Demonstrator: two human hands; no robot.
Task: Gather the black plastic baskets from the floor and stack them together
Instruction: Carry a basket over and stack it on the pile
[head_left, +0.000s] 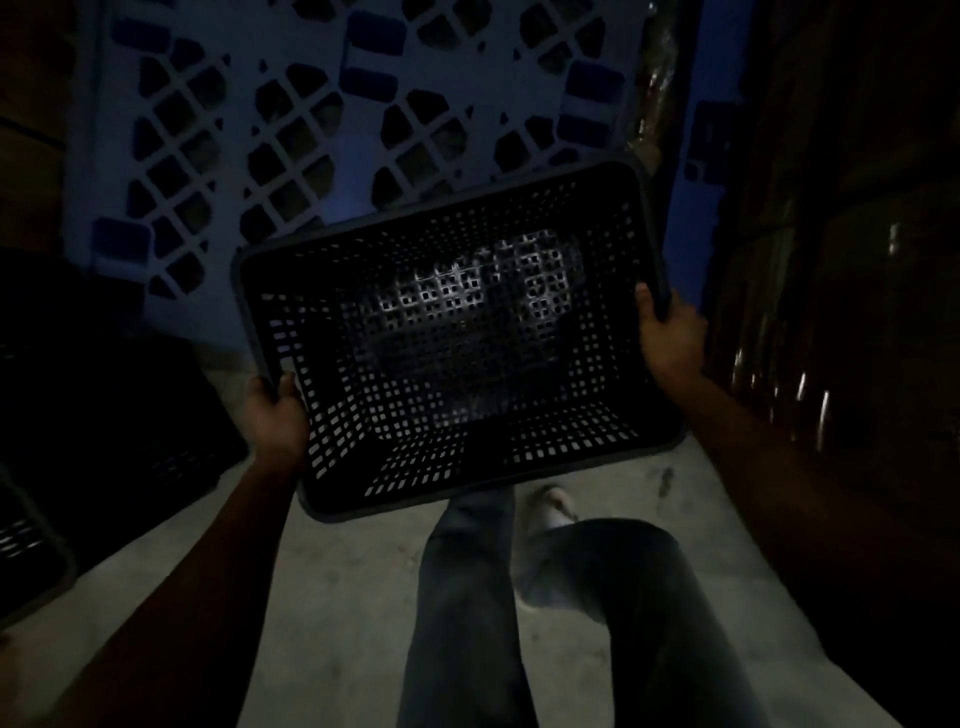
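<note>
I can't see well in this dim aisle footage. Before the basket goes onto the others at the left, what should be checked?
1. Left hand on the held basket rim: ok.
2. Right hand on the opposite rim: ok.
3. Basket empty: ok, only mesh shows.
4. Baskets at left open side up for nesting: cannot tell, too dark.
5. Floor between feet and those baskets clear: ok where lit.
6. Basket level: not ok, tilted.

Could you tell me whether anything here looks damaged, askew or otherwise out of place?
Nothing looks damaged. The black basket is held tilted, empty, by the left hand and right hand at its rim. The scene is too dim to judge the baskets at left.
</note>
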